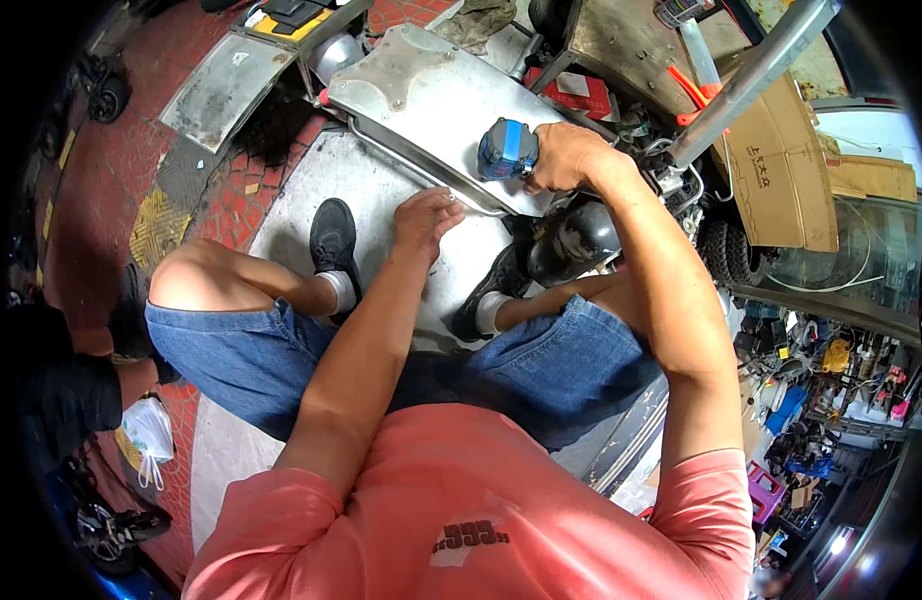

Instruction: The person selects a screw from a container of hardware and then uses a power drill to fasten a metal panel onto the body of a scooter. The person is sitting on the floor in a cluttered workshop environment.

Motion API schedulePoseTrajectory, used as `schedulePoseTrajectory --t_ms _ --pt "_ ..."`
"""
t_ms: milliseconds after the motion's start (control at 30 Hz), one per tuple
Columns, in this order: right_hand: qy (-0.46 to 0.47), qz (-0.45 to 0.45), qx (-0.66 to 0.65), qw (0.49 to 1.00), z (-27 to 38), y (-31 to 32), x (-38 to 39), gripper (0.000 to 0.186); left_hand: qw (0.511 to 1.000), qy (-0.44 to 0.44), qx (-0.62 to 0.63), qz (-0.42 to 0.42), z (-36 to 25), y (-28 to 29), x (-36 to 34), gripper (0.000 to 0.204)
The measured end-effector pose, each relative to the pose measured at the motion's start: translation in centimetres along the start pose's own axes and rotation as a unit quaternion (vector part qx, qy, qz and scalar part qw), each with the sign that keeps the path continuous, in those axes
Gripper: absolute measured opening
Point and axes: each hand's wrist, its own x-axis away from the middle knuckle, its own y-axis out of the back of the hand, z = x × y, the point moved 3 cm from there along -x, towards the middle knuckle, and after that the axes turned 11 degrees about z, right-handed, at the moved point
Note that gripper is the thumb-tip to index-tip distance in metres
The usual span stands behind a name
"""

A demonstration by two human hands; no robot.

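Observation:
My right hand grips a blue-and-black power tool held over a flat silver metal panel with a rounded plate on it. My left hand is at the panel's lower edge beside a bent metal tube, its thumb and index finger pinched on something small that I cannot make out. A black rounded part with scuffs lies below the tool, between my right forearm and my right shoe.
A hinged metal box stands upper left. A cardboard sheet, silver pole, tires and orange-handled tool are at right. Another person's leg is at far left, near a white bag. Cluttered shelves fill lower right.

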Motion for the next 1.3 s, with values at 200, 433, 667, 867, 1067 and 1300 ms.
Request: schedulePoseTrajectory --t_ms 200,433,667,867,1067,1300 --pt "0.003 0.000 0.006 1.000 0.1 0.1 -0.1 0.048 1.000 0.004 0.019 -0.005 0.1 0.4 -0.1 0.027" --pt "-0.005 0.003 0.006 1.000 -0.3 -0.3 -0.6 0.053 0.999 0.006 0.034 0.024 0.7 0.0 0.1 0.019" --pt "-0.001 -0.004 0.007 1.000 -0.6 -0.5 -1.0 0.054 0.996 0.012 0.028 0.080 1.3 0.6 -0.2 0.016" --pt "0.000 0.003 0.010 1.000 -0.2 -0.2 -0.1 0.050 0.991 0.018 0.076 0.113 2.0 1.4 -0.3 0.016" --pt "-0.009 0.006 0.006 1.000 -0.1 -0.1 0.1 0.050 0.990 0.047 0.117 0.065 3.4 3.3 -1.6 0.015" --pt "0.002 -0.002 0.006 1.000 -0.2 -0.3 -0.6 0.050 0.985 0.047 0.154 0.059 2.5 3.1 -3.5 0.026"
